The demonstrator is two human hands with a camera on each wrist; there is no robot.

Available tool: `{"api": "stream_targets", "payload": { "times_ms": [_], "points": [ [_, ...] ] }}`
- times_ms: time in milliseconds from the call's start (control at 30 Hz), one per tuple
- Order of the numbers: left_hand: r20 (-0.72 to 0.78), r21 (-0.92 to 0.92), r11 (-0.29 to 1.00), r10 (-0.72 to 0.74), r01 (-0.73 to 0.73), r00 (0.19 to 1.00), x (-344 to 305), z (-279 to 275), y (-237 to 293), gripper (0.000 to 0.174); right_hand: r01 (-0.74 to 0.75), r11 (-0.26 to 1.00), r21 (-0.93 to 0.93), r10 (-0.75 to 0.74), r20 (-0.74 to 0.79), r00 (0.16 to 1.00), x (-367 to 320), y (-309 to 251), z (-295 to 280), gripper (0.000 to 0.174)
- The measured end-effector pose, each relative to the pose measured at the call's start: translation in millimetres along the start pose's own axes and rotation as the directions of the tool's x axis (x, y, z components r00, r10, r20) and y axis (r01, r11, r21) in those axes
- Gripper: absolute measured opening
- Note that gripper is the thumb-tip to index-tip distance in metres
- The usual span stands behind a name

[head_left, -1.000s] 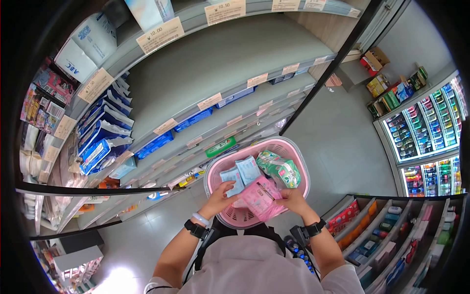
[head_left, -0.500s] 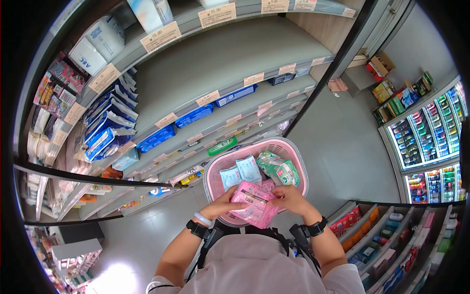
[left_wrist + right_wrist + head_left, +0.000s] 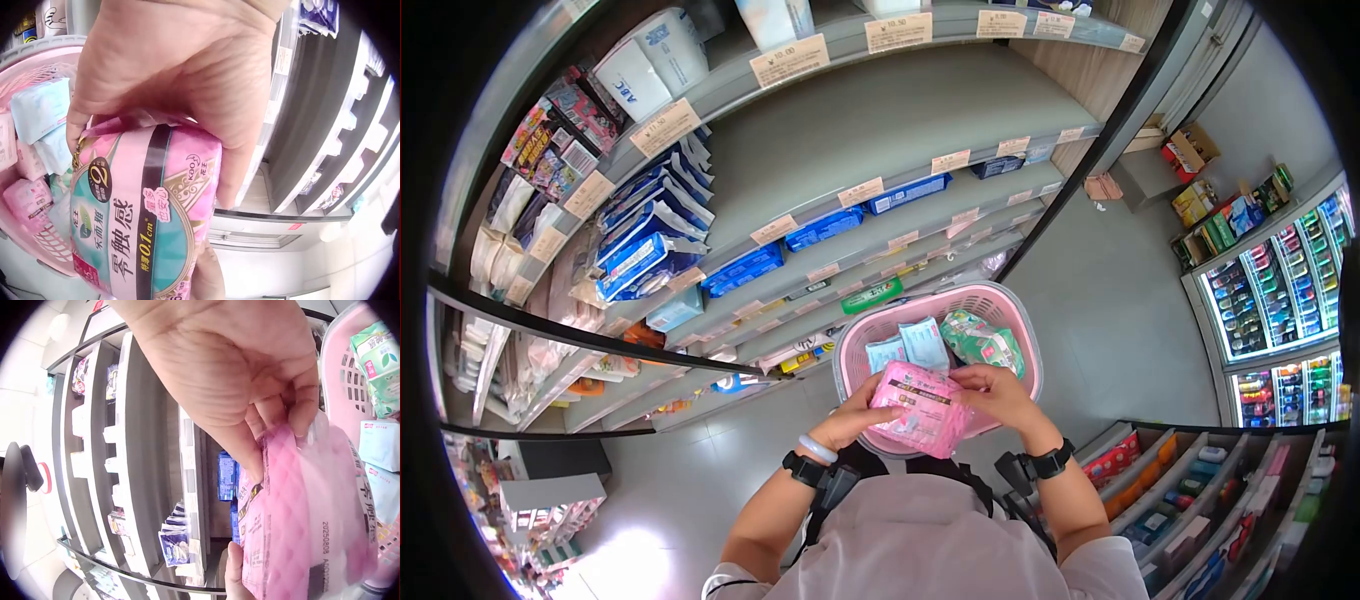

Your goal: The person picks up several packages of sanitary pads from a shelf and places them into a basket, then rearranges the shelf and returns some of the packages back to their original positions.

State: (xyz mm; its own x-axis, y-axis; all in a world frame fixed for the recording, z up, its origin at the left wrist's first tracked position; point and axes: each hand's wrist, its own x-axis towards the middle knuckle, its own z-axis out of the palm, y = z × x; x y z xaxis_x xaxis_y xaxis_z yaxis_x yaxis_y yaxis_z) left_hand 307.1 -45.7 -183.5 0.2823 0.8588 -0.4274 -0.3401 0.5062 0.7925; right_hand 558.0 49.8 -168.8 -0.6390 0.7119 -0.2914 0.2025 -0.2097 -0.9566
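A pink pack of sanitary pads (image 3: 920, 410) is held between both hands over the near side of a pink shopping basket (image 3: 1032, 350). My left hand (image 3: 845, 422) grips its left side, with the thumb across the front; in the left wrist view the printed front (image 3: 125, 212) faces the camera. At the other side my right hand (image 3: 1005, 397) pinches the pack's upper right edge, where clear wrapping shows in the right wrist view. Light blue packs (image 3: 924, 343) and a green pack (image 3: 985, 342) lie in the basket. More pink packs (image 3: 28, 203) show there in the left wrist view.
Shelving (image 3: 880, 120) with price tags rises in front, holding blue packs (image 3: 825, 229) and dark blue bags (image 3: 655, 240). A low rack of goods (image 3: 1180, 490) stands at the right, lit drink coolers (image 3: 1270, 280) behind it. Grey floor (image 3: 1100, 310) runs between.
The left hand has come from the pack's left edge to a grip round its side. The pack has moved left and turned a little. The head view has shifted slightly.
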Motion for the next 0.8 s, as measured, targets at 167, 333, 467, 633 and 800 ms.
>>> {"api": "stream_targets", "payload": {
  "times_ms": [167, 333, 467, 633, 800],
  "points": [
    [-0.002, -0.040, 0.999, -0.010, 0.010, 1.000, -16.3, -28.7, 11.4, 0.081, -0.018, 1.000, 0.012, 0.019, -0.058, 0.998, 12.2, -5.2, 31.5, 0.024],
    [0.009, -0.021, 1.000, 0.013, -0.013, 1.000, -37.9, -68.4, 22.5, 0.081, -0.027, 0.994, 0.104, 0.036, -0.085, 0.996, 25.4, -25.0, 77.9, 0.020],
    [0.056, -0.043, 0.999, 0.020, -0.017, 0.998, -51.4, -98.6, 29.5, 0.083, -0.025, 0.997, 0.073, 0.034, -0.134, 0.990, 36.4, -31.9, 111.6, 0.019],
    [0.090, 0.018, 1.000, 0.011, -0.012, 0.996, -65.1, -138.1, 34.9, 0.082, -0.013, 0.999, 0.031, 0.019, -0.193, 0.981, 49.3, -27.3, 149.0, 0.021],
    [0.077, 0.065, 0.997, -0.041, 0.036, 0.996, -85.1, -167.8, 43.5, 0.080, -0.103, 0.986, 0.128, 0.132, -0.250, 0.959, 60.0, -17.9, 189.5, 0.022]
  ]
}}
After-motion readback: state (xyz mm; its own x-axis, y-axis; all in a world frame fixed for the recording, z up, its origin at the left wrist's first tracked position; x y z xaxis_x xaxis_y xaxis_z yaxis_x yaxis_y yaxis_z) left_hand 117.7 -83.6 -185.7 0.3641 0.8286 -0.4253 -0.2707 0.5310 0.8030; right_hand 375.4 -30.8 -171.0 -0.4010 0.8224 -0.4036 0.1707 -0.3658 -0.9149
